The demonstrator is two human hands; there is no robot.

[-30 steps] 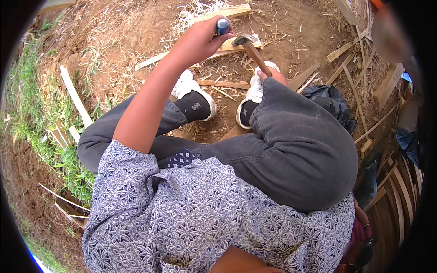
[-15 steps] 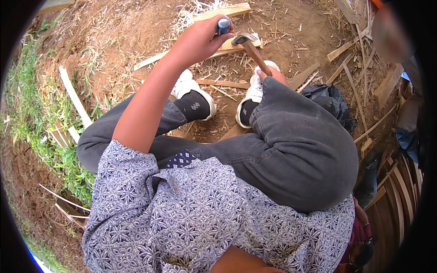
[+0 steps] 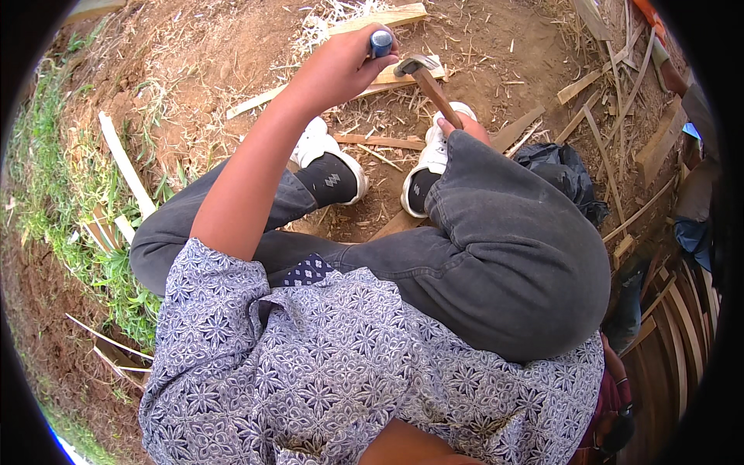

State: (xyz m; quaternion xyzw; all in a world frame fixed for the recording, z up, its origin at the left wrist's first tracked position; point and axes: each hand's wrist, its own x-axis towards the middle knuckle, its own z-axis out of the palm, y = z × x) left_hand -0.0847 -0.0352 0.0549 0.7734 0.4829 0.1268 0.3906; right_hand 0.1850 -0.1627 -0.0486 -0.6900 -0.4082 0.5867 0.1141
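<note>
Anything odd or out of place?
Nothing alarming, just clutter: pale shavings and wood offcuts litter the dirt; a crumpled black bag lies right of the white shoes. Hammer and blue tool show no obvious damage.

Upper right: blurred patch gone; co-worker's bare limb [image 3: 673,79] and more orange cloth [image 3: 651,15] now showing

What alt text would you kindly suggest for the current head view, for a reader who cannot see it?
The left hand grips a blue round-ended tool, and the right hand holds a wooden-handled hammer close by. Wood pieces and pale shavings lie on the dirt beyond two white shoes.
</note>
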